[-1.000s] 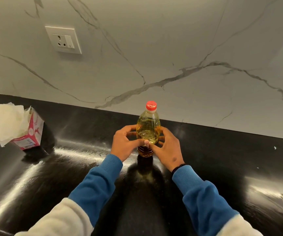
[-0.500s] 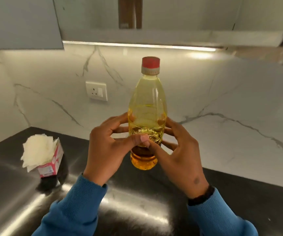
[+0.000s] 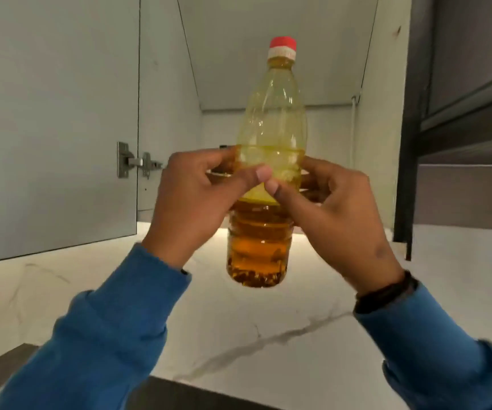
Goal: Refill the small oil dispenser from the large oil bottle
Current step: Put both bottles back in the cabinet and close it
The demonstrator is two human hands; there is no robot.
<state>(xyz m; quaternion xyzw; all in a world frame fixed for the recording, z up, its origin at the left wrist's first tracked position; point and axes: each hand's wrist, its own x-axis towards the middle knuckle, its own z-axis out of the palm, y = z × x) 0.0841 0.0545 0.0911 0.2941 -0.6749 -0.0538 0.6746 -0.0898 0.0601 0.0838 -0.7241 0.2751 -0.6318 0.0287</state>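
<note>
Red-capped oil bottle (image 3: 271, 137) upright, cap up, between left hand (image 3: 193, 202) and right hand (image 3: 336, 220)

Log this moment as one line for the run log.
bottle: upright, red cap on | left hand: grips bottle | right hand: grips bottle | open cabinet behind

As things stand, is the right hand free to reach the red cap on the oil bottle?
Probably not yet: the right hand and left hand both grip the oil bottle. Nothing blocks the red cap.
</note>
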